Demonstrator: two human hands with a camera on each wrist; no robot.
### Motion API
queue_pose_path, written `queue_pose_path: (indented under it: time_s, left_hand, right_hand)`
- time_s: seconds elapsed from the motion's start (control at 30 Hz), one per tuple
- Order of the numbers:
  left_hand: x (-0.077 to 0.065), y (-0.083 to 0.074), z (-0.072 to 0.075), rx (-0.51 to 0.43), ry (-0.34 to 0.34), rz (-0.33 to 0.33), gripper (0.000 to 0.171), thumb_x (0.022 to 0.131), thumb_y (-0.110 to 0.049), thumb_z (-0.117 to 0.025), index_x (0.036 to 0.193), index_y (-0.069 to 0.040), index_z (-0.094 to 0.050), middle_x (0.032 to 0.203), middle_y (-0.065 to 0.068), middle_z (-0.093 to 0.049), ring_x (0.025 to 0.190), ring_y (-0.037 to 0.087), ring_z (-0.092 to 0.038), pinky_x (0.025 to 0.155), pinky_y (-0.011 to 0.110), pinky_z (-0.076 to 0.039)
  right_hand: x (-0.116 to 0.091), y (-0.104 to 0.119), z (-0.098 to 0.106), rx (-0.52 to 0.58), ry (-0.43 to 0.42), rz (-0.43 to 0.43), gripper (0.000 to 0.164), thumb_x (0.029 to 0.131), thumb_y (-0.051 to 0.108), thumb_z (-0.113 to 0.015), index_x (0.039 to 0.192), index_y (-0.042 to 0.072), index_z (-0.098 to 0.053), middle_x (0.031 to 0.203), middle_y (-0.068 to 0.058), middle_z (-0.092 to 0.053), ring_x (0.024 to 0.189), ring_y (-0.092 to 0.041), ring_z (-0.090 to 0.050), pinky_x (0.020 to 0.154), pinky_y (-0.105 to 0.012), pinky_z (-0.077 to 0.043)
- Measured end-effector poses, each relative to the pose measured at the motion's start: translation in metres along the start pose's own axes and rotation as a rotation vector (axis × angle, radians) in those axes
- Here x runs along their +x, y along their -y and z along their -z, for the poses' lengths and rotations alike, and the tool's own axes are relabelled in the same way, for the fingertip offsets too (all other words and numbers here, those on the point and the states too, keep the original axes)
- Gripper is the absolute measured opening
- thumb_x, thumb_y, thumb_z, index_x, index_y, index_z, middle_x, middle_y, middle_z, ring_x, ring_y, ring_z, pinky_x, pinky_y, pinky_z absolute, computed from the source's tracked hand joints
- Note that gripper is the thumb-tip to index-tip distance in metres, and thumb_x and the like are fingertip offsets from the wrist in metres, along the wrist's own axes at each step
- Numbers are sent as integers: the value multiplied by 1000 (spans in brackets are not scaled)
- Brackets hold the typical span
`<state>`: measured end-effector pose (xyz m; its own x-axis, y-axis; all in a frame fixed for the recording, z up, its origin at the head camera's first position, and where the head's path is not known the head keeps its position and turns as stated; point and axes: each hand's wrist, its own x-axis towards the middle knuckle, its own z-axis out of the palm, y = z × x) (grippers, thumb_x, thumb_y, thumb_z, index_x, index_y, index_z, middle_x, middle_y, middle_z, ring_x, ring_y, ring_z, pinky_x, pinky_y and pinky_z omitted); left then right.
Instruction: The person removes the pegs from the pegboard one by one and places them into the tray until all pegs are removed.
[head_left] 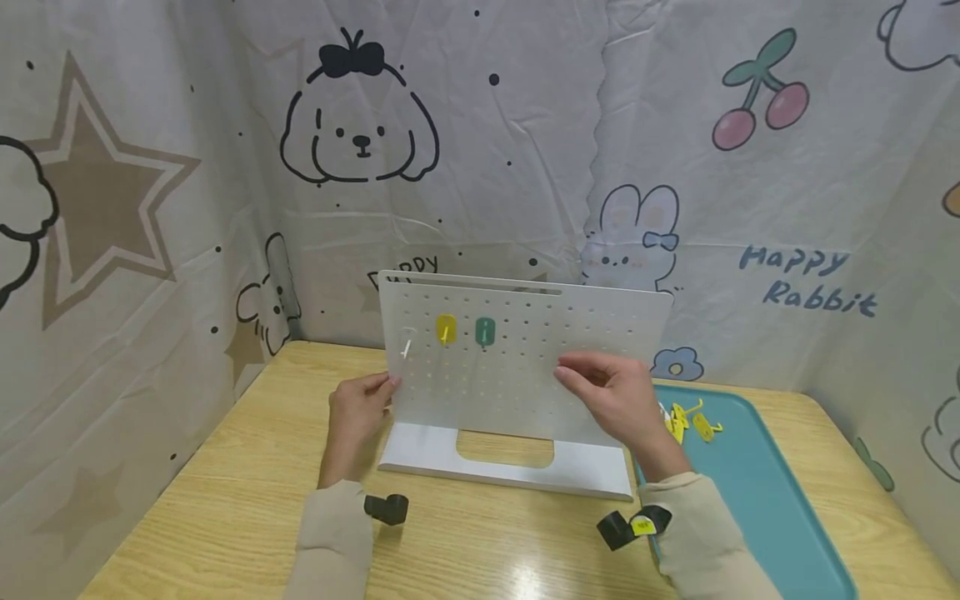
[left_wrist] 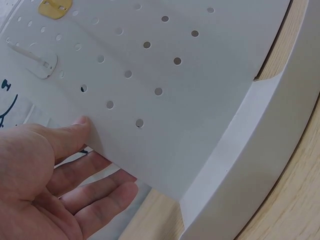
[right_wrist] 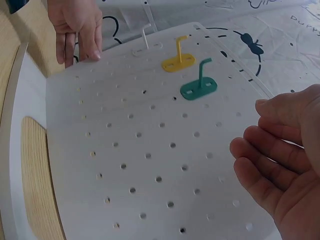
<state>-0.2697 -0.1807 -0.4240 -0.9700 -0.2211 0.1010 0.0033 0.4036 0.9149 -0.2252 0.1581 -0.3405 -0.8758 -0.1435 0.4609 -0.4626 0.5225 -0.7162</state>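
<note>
The light wood-grain surface [head_left: 247, 467] carries a teal rectangular tray [head_left: 757, 500] and, beside it, an upright white perforated board [head_left: 510, 383]. The left hand [head_left: 358, 408] pinches the board's left edge, probably steadying it. The right hand [head_left: 618, 396], loosely bent, holds nothing, before the board's right side. Oblong-backed white [head_left: 407, 348], yellow [right_wrist: 179, 63] and green hooks [right_wrist: 199, 89] line the board, pegs outward, presumably for hanging; loose yellow hooks [head_left: 703, 427] lie on the tray.

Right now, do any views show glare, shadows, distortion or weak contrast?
Head view: glare on the table near the bottom edge, a faint shadow below the green hook; left wrist view: the stand base looks bowed, probably lens distortion; right wrist view: white hook pale against the pegboard.
</note>
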Motion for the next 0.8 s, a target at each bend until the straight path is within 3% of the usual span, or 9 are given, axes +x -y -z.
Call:
queue_pose_path:
  time_s: [0.23,0.8]
  left_hand:
    - [0,0,0,-4,-5,0,32,100,-22,-65,122,1,-69,112,20,-70,99,33,-70,76,37,-61]
    - [0,-1,-2,10,-10,8,32,100,-23,-65,123,-1,-70,116,19,-69,99,32,-70,76,37,-61]
  right_hand:
    - [14,9,-16,34,33,10,22,95,16,-72,110,1,-74,102,-7,-74,90,-20,-70,80,-38,-60]
    - [41,25,-51,60,77,101,15,92,12,-74,103,1,-77,98,-6,-74,83,-18,-70,71,-34,-60]
